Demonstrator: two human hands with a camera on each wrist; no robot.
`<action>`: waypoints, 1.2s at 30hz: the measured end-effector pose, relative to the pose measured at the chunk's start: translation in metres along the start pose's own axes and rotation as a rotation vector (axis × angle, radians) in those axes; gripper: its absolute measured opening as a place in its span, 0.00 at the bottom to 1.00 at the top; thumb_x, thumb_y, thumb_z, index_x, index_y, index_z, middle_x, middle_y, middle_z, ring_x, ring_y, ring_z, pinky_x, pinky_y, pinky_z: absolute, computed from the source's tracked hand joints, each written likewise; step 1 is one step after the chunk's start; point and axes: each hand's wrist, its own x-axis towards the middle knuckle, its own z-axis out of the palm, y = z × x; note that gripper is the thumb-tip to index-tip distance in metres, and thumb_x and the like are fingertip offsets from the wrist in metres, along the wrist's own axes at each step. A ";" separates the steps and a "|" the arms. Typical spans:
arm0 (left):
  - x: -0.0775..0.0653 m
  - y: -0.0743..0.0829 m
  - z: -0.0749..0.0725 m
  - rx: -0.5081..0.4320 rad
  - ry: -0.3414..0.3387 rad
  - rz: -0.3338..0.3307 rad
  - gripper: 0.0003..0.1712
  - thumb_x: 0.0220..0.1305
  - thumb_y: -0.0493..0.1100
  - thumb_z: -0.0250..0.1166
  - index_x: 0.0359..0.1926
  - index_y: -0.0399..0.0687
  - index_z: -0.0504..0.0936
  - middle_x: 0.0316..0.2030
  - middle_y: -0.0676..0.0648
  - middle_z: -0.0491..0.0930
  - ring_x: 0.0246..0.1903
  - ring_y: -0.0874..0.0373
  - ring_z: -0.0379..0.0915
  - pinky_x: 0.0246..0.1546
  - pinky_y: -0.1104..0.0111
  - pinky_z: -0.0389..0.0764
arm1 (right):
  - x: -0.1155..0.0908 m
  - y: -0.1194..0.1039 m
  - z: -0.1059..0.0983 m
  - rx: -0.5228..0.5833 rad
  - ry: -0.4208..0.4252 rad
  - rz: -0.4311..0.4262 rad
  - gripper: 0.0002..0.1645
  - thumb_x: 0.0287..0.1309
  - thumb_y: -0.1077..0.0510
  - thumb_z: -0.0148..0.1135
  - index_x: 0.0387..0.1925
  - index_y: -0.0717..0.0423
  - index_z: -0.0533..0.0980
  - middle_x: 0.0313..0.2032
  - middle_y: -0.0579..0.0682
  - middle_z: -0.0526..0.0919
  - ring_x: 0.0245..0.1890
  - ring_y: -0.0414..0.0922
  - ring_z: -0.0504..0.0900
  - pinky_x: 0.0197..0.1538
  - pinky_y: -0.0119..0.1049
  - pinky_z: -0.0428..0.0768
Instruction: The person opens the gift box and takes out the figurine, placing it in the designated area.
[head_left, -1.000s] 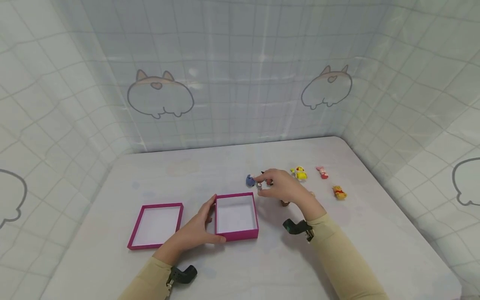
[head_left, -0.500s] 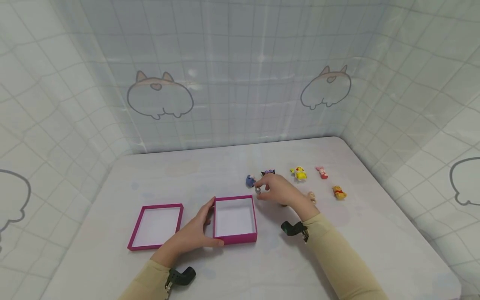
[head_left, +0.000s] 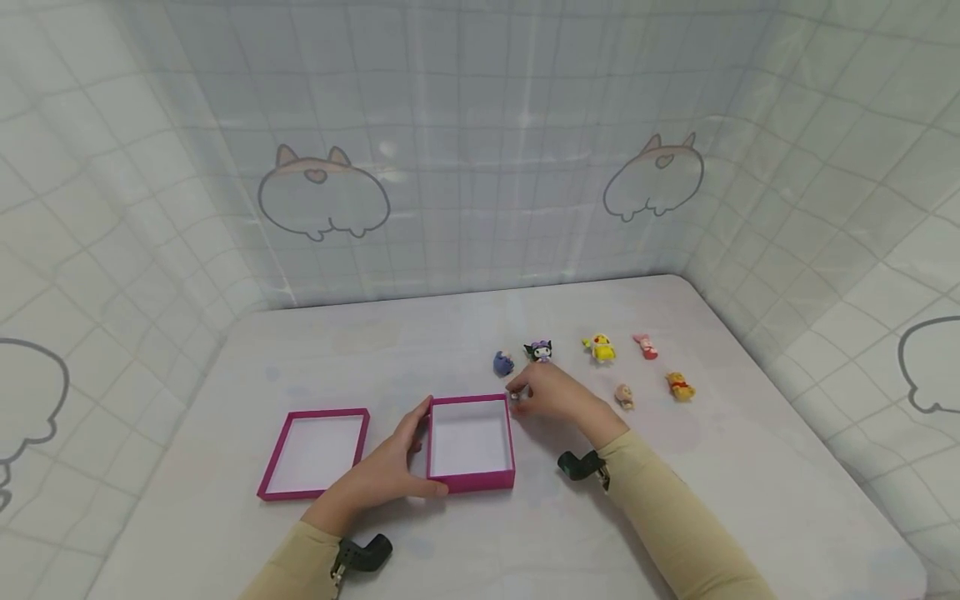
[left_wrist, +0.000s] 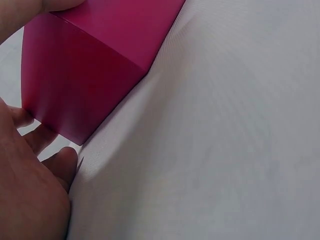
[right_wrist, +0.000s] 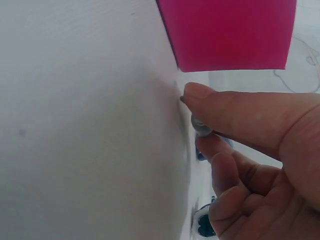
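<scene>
My left hand (head_left: 382, 468) grips a magenta open box (head_left: 480, 481) with a white inside, thumb on its near side and fingers at its far left corner. In the left wrist view, the thumb lies over the box's magenta wall (left_wrist: 80, 75). Beside the box's far right corner, my right hand (head_left: 558, 396) pinches a small grey figurine (right_wrist: 201, 126) between thumb and fingertips. Most of the figurine is covered by the fingers. Just beyond that hand are a blue figurine (head_left: 503, 363) and a black-and-purple eared figurine (head_left: 538, 350).
A magenta-rimmed lid (head_left: 313, 495) lies inside-up left of the box. Farther right are a yellow figurine (head_left: 602, 348), a pink-and-red figurine (head_left: 646, 347), a beige figurine (head_left: 624, 397) and a yellow bear in red (head_left: 680, 387). A patterned curtain (head_left: 480, 167) stands behind the table.
My right hand has moved nearer to me with the grey figurine, close to the box's far right corner. The black-and-purple and beige figurines have come into view. My left hand stays on the box.
</scene>
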 end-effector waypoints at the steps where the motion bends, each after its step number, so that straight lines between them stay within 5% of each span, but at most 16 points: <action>1: 0.000 0.000 0.000 -0.002 -0.001 0.002 0.75 0.37 0.60 0.83 0.78 0.67 0.40 0.76 0.55 0.47 0.72 0.56 0.49 0.68 0.57 0.61 | 0.000 0.000 0.001 0.002 -0.006 0.006 0.21 0.55 0.57 0.74 0.51 0.53 0.84 0.44 0.43 0.85 0.36 0.39 0.78 0.40 0.33 0.79; 36: 0.000 0.005 -0.005 -0.025 -0.014 -0.018 0.78 0.35 0.60 0.83 0.78 0.64 0.39 0.76 0.56 0.45 0.73 0.55 0.47 0.68 0.55 0.61 | 0.000 -0.001 0.000 0.000 -0.038 0.005 0.26 0.55 0.57 0.74 0.56 0.52 0.81 0.44 0.43 0.84 0.43 0.39 0.79 0.47 0.35 0.79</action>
